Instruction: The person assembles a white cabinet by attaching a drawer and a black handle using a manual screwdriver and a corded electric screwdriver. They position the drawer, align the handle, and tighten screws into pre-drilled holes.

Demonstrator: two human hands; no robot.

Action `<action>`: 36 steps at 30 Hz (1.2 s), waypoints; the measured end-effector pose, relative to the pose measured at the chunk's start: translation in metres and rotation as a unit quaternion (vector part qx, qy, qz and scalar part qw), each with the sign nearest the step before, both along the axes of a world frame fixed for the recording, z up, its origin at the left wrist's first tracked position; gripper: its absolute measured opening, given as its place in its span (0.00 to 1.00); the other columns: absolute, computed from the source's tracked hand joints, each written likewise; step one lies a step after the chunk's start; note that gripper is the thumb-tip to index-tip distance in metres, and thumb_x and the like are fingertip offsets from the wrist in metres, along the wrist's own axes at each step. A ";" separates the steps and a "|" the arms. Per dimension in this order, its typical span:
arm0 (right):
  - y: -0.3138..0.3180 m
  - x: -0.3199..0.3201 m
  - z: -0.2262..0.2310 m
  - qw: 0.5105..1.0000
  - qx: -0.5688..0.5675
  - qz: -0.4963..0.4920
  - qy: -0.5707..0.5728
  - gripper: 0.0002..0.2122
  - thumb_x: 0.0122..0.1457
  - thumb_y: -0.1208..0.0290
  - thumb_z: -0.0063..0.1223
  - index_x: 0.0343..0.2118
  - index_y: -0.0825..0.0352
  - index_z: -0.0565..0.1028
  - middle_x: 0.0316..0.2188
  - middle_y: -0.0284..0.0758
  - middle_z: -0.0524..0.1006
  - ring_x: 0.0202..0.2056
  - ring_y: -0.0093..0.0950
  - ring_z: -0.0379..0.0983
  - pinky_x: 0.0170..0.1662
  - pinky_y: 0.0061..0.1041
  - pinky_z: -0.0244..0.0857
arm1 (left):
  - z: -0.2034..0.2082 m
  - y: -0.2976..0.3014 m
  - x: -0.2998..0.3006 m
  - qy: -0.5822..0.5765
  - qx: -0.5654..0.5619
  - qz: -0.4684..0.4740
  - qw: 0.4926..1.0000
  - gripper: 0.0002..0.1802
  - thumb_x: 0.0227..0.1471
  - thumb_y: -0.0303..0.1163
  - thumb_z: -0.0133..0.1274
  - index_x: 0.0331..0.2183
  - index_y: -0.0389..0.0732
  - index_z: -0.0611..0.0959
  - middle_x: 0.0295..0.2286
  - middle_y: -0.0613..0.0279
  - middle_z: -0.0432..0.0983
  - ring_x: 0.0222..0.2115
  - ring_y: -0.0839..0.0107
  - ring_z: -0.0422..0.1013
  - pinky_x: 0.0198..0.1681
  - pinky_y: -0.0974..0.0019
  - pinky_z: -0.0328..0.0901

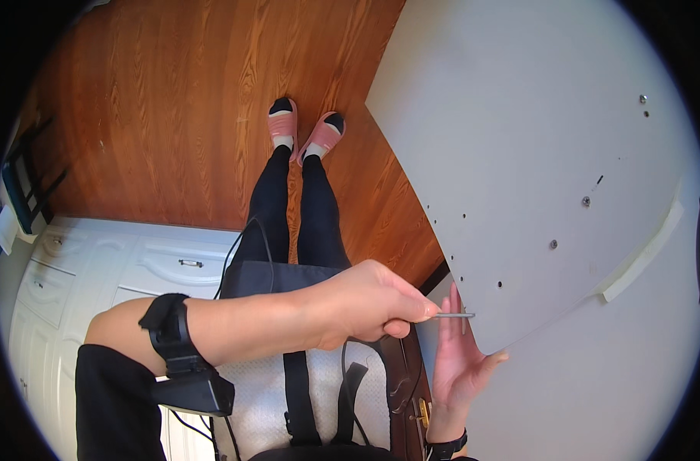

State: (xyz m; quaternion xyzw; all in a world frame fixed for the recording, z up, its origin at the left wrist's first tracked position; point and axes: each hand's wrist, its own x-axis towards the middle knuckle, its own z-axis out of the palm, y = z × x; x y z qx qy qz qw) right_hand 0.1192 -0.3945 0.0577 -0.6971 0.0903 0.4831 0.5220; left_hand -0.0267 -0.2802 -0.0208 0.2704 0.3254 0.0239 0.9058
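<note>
Between the thumb and fingers of my left hand (pixel 369 303) is a thin grey metal rod (pixel 459 315), held almost level. The rod's free end crosses the edge of a large white panel (pixel 534 169), near its lower corner. A second slim upright piece shows beside the rod, too small to name. My right hand (pixel 459 357) is open at that corner, its palm showing and fingers stretched upward along the panel's edge. Its thumb lies just below the corner. Small holes run near the panel's edge, and several metal fittings (pixel 553 244) sit in its face.
Pale tape or trim (pixel 642 250) runs along the panel's far right edge. White cabinets (pixel 165 257) with drawers stand at the left. Below my hands is a quilted white seat (pixel 257 407) beside a dark brown side piece (pixel 405 369). My feet in pink slippers (pixel 283 119) rest on wooden flooring (pixel 173 115).
</note>
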 end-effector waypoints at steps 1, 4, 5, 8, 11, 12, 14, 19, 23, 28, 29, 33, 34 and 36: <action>-0.003 -0.004 0.001 0.999 0.035 -0.011 0.029 0.43 0.54 0.48 0.56 0.63 0.69 0.49 0.63 0.48 0.51 0.65 0.47 0.44 0.67 0.42 0.40 | -0.001 0.000 0.001 -0.011 0.093 0.014 0.995 0.13 0.48 0.28 0.54 0.37 0.32 0.81 0.16 0.65 0.68 0.13 0.79 0.61 0.15 0.77 0.55; -0.010 -0.015 0.005 0.985 -0.064 0.100 0.123 0.39 0.56 0.51 0.54 0.62 0.70 0.51 0.63 0.49 0.52 0.65 0.43 0.46 0.67 0.40 0.39 | -0.001 -0.003 0.000 -0.036 0.407 0.018 0.913 0.14 0.44 0.28 0.54 0.34 0.29 0.81 0.17 0.59 0.70 0.12 0.75 0.64 0.15 0.75 0.58; -0.011 -0.018 0.003 0.982 -0.028 0.099 0.156 0.31 0.59 0.57 0.52 0.60 0.70 0.57 0.61 0.48 0.56 0.64 0.40 0.48 0.67 0.39 0.40 | 0.002 -0.004 -0.003 -0.043 0.528 -0.007 0.848 0.15 0.42 0.28 0.54 0.34 0.28 0.80 0.18 0.58 0.71 0.12 0.73 0.65 0.15 0.74 0.59; -0.007 -0.021 -0.008 0.992 0.011 0.059 0.115 0.23 0.63 0.61 0.47 0.56 0.70 0.64 0.60 0.46 0.60 0.64 0.39 0.50 0.67 0.38 0.42 | 0.008 -0.008 -0.008 -0.047 0.676 -0.055 0.733 0.19 0.39 0.27 0.53 0.36 0.28 0.80 0.21 0.59 0.71 0.13 0.76 0.66 0.16 0.75 0.60; -0.001 -0.026 -0.016 0.992 0.040 -0.002 0.124 0.15 0.66 0.64 0.41 0.51 0.65 0.71 0.55 0.44 0.68 0.62 0.38 0.54 0.65 0.38 0.46 | 0.013 -0.010 -0.005 -0.013 0.600 -0.014 0.799 0.14 0.43 0.27 0.54 0.34 0.30 0.81 0.17 0.61 0.68 0.12 0.78 0.62 0.15 0.77 0.56; 0.001 -0.028 -0.018 0.989 0.071 -0.010 0.126 0.15 0.66 0.64 0.41 0.50 0.64 0.71 0.54 0.44 0.69 0.62 0.38 0.55 0.64 0.38 0.47 | 0.015 -0.010 -0.003 0.007 0.498 0.006 0.867 0.12 0.45 0.28 0.54 0.33 0.31 0.81 0.16 0.62 0.66 0.11 0.79 0.60 0.15 0.78 0.54; 0.003 -0.030 -0.019 0.991 0.035 -0.024 0.128 0.12 0.67 0.63 0.39 0.46 0.63 0.71 0.49 0.38 0.72 0.60 0.34 0.58 0.63 0.38 0.52 | 0.016 -0.009 -0.001 0.027 0.341 0.021 0.939 0.11 0.47 0.29 0.55 0.32 0.32 0.81 0.14 0.63 0.65 0.12 0.80 0.59 0.15 0.78 0.53; -0.002 -0.031 -0.017 0.993 0.018 -0.027 0.115 0.10 0.67 0.63 0.37 0.40 0.61 0.71 0.40 0.32 0.76 0.56 0.30 0.64 0.60 0.38 0.59 | 0.011 -0.004 -0.001 0.037 0.104 -0.008 0.994 0.12 0.50 0.32 0.56 0.33 0.32 0.81 0.15 0.59 0.68 0.13 0.79 0.62 0.17 0.75 0.57; -0.011 -0.031 -0.020 0.965 0.100 -0.168 0.174 0.08 0.65 0.63 0.44 0.39 0.60 0.72 0.41 0.38 0.77 0.52 0.34 0.68 0.59 0.37 0.58 | 0.016 -0.008 -0.005 -0.013 0.549 -0.093 0.830 0.12 0.48 0.29 0.54 0.36 0.34 0.80 0.22 0.58 0.72 0.17 0.72 0.70 0.18 0.72 0.62; -0.011 -0.029 -0.017 0.979 0.063 -0.077 0.175 0.11 0.66 0.62 0.41 0.39 0.64 0.72 0.44 0.40 0.75 0.49 0.34 0.69 0.56 0.37 0.61 | 0.032 -0.015 0.002 0.048 0.443 -0.010 0.895 0.11 0.49 0.28 0.55 0.37 0.35 0.81 0.19 0.58 0.72 0.15 0.70 0.68 0.17 0.74 0.60; -0.009 -0.031 -0.019 0.978 0.064 -0.091 0.175 0.11 0.66 0.63 0.41 0.40 0.65 0.71 0.44 0.40 0.75 0.49 0.33 0.69 0.56 0.36 0.61 | 0.032 -0.015 0.006 0.064 0.305 0.010 0.950 0.11 0.50 0.29 0.56 0.35 0.34 0.83 0.18 0.57 0.72 0.15 0.74 0.66 0.18 0.74 0.59; -0.009 -0.034 -0.028 0.968 0.140 -0.121 0.172 0.16 0.67 0.62 0.38 0.49 0.67 0.69 0.43 0.41 0.76 0.52 0.32 0.68 0.58 0.33 0.58 | 0.027 -0.010 0.016 0.071 0.086 -0.054 0.992 0.11 0.51 0.31 0.56 0.35 0.34 0.84 0.19 0.57 0.74 0.18 0.80 0.67 0.20 0.72 0.61; -0.009 -0.035 -0.027 0.967 0.129 -0.137 0.172 0.16 0.67 0.62 0.38 0.50 0.68 0.69 0.44 0.42 0.75 0.52 0.32 0.68 0.58 0.33 0.58 | 0.028 -0.009 0.015 0.094 0.034 -0.076 0.992 0.11 0.51 0.31 0.57 0.35 0.34 0.84 0.20 0.57 0.75 0.18 0.81 0.67 0.20 0.71 0.61; -0.007 -0.039 -0.028 0.964 0.132 -0.160 0.169 0.18 0.67 0.60 0.37 0.52 0.68 0.67 0.44 0.42 0.75 0.53 0.33 0.67 0.58 0.33 0.58 | 0.029 -0.009 0.014 0.087 0.287 -0.100 0.949 0.09 0.50 0.30 0.58 0.34 0.36 0.83 0.20 0.58 0.75 0.18 0.77 0.70 0.20 0.70 0.63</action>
